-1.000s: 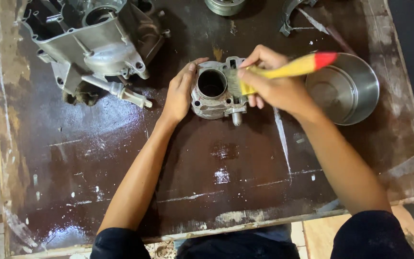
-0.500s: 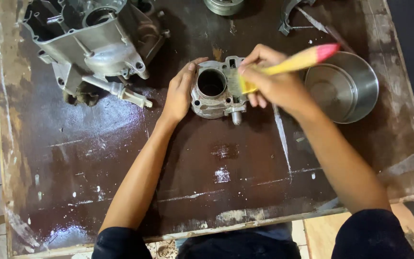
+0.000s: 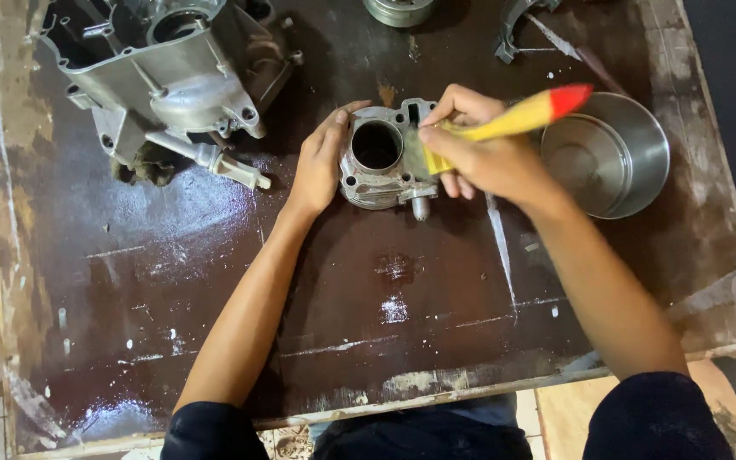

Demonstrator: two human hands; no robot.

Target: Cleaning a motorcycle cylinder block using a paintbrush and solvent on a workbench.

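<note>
A grey metal engine cylinder block (image 3: pixel 378 166) with a round bore lies on the wet dark wooden table (image 3: pixel 215 298). My left hand (image 3: pixel 321 162) grips its left side and steadies it. My right hand (image 3: pixel 483 153) holds a paintbrush (image 3: pixel 513 117) with a yellow handle and red tip. The bristles press against the block's right side, partly hidden by my fingers.
A large engine crankcase (image 3: pixel 163 77) sits at the table's upper left. A round steel bowl (image 3: pixel 611 153) stands just right of my right hand. Other metal parts (image 3: pixel 398 10) lie along the far edge. Tiled floor shows beyond the table's left and near edges.
The brush handle has tilted slightly as my right hand strokes the block's right side. My left hand and the block stay in place.
</note>
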